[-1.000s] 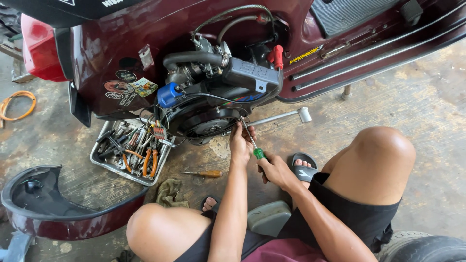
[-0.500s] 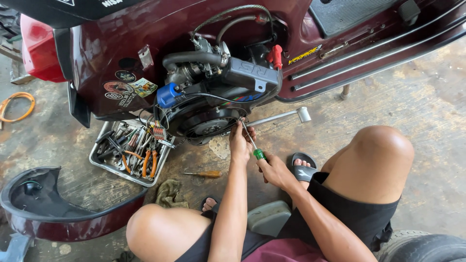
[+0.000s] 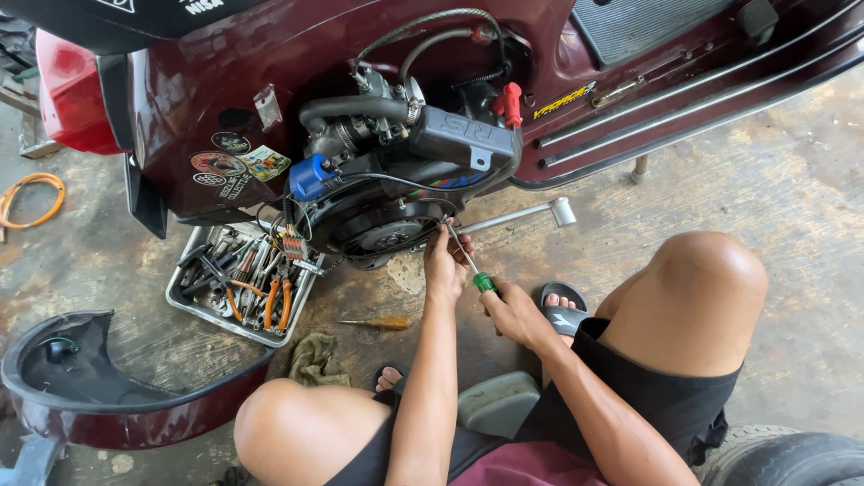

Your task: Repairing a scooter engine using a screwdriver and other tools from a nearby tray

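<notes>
Both your hands work at the scooter engine (image 3: 396,180): right hand (image 3: 515,313) clamped on the green-handled screwdriver (image 3: 470,266), left hand (image 3: 446,263) pinched together at its tip, tool tray (image 3: 191,306) at nine o'clock.

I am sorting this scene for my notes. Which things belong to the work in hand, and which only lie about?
In use:
right hand, gripping the green screwdriver
left hand, at the screwdriver tip
engine

Lying about:
tool tray
orange screwdriver
rag
side panel
orange hose
</notes>
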